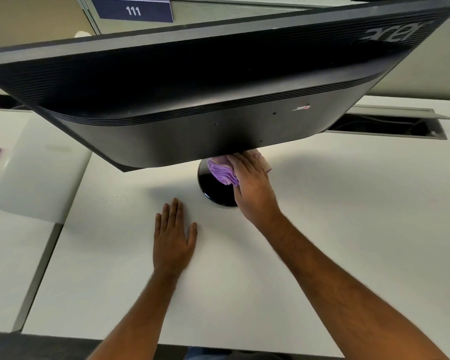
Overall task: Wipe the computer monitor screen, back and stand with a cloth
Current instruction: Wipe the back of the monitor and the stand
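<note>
White desk (322, 203), matte, lit evenly from above; soft shadows fell across its middle. At 9 o'clock, an adjoining white desk section (37, 178) with a rounded corner, a grey seam (40, 271) running beside it. At 2 o'clock, an open cable hatch (390, 126) with a grey metal frame, dark inside. At 11 o'clock, a beige partition (31, 19) bearing a navy sign (133, 10) numbered 111. At 6 o'clock, dark floor (37, 346) showed below the desk edge.
</note>
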Demonstrator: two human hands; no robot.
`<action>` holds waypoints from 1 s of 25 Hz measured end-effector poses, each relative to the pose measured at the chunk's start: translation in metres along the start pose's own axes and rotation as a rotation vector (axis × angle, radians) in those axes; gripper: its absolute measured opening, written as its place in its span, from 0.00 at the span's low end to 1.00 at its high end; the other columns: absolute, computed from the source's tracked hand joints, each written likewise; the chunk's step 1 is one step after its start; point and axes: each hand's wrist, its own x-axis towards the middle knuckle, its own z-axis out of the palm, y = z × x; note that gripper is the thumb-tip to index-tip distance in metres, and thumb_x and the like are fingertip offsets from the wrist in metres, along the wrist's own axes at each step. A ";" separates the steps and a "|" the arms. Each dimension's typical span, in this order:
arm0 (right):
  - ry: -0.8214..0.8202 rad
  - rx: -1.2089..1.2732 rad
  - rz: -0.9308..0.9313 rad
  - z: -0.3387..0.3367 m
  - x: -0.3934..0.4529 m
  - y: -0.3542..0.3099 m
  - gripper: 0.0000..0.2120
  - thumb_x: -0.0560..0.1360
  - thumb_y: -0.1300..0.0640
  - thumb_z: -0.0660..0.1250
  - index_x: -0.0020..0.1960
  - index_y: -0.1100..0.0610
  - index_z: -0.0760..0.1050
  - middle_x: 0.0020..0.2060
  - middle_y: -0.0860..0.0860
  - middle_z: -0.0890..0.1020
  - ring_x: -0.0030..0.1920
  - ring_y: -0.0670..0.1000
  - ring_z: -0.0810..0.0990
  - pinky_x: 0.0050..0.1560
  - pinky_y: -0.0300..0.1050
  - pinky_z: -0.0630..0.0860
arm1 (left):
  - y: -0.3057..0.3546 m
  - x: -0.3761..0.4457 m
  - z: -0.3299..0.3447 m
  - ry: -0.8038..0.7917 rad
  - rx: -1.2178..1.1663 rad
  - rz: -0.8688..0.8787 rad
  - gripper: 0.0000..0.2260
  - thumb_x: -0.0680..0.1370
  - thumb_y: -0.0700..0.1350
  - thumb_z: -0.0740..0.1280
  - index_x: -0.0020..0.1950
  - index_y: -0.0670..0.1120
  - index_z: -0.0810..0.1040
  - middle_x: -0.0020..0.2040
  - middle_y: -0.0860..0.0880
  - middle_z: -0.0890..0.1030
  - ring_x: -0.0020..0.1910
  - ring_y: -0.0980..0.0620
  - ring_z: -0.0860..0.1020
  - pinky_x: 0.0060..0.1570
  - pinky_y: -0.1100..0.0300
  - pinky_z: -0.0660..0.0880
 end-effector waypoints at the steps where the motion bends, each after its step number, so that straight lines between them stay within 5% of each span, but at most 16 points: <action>1: -0.010 0.056 -0.073 -0.002 -0.004 0.002 0.25 0.81 0.56 0.68 0.76 0.58 0.69 0.73 0.56 0.74 0.74 0.55 0.70 0.76 0.53 0.67 | -0.001 -0.001 0.000 -0.002 0.001 0.001 0.34 0.85 0.61 0.51 0.86 0.46 0.50 0.86 0.50 0.49 0.85 0.51 0.44 0.84 0.49 0.46; 4: 0.027 0.171 -0.129 -0.009 -0.031 0.015 0.24 0.84 0.45 0.60 0.72 0.60 0.74 0.67 0.57 0.79 0.69 0.55 0.76 0.75 0.39 0.66 | -0.004 -0.002 0.000 0.002 -0.001 0.006 0.34 0.85 0.61 0.52 0.86 0.45 0.51 0.86 0.50 0.49 0.85 0.50 0.45 0.84 0.47 0.48; 6: 0.129 0.180 -0.074 -0.014 -0.042 0.024 0.27 0.85 0.41 0.57 0.70 0.62 0.76 0.65 0.57 0.81 0.66 0.55 0.78 0.74 0.42 0.68 | -0.004 -0.002 0.000 0.005 0.005 0.002 0.34 0.85 0.61 0.53 0.86 0.45 0.52 0.86 0.50 0.50 0.85 0.51 0.45 0.84 0.48 0.48; 9: 0.185 0.141 -0.096 -0.014 -0.027 0.024 0.25 0.84 0.46 0.59 0.72 0.63 0.74 0.69 0.58 0.78 0.71 0.55 0.75 0.75 0.50 0.69 | -0.001 0.000 -0.001 0.009 0.005 -0.001 0.34 0.84 0.61 0.53 0.86 0.45 0.52 0.86 0.50 0.50 0.85 0.51 0.46 0.84 0.49 0.47; 13: 0.020 0.045 -0.173 0.008 -0.015 0.016 0.25 0.81 0.62 0.63 0.78 0.59 0.67 0.78 0.54 0.68 0.81 0.55 0.60 0.80 0.55 0.59 | -0.001 -0.002 -0.001 0.012 -0.002 0.003 0.34 0.84 0.61 0.51 0.86 0.46 0.50 0.86 0.51 0.49 0.85 0.51 0.46 0.84 0.49 0.47; 16: 0.000 0.079 -0.200 0.016 -0.036 0.032 0.22 0.81 0.59 0.63 0.75 0.59 0.72 0.73 0.54 0.75 0.76 0.54 0.69 0.76 0.53 0.68 | -0.001 -0.001 -0.001 0.019 -0.007 0.004 0.34 0.84 0.61 0.51 0.86 0.46 0.50 0.86 0.51 0.49 0.85 0.51 0.46 0.84 0.48 0.48; 20: 0.084 0.429 0.134 0.002 -0.049 0.037 0.18 0.81 0.64 0.67 0.70 0.57 0.75 0.63 0.52 0.81 0.64 0.49 0.79 0.62 0.50 0.80 | -0.001 -0.001 0.000 0.023 -0.018 0.007 0.33 0.85 0.59 0.52 0.86 0.46 0.51 0.86 0.50 0.50 0.85 0.51 0.46 0.84 0.48 0.48; 25: 0.313 1.009 0.585 -0.018 -0.018 0.017 0.06 0.82 0.64 0.63 0.58 0.61 0.74 0.39 0.45 0.83 0.37 0.42 0.82 0.37 0.38 0.77 | 0.001 -0.001 -0.001 0.013 -0.011 0.002 0.33 0.84 0.61 0.50 0.86 0.46 0.51 0.86 0.51 0.50 0.85 0.51 0.45 0.84 0.49 0.47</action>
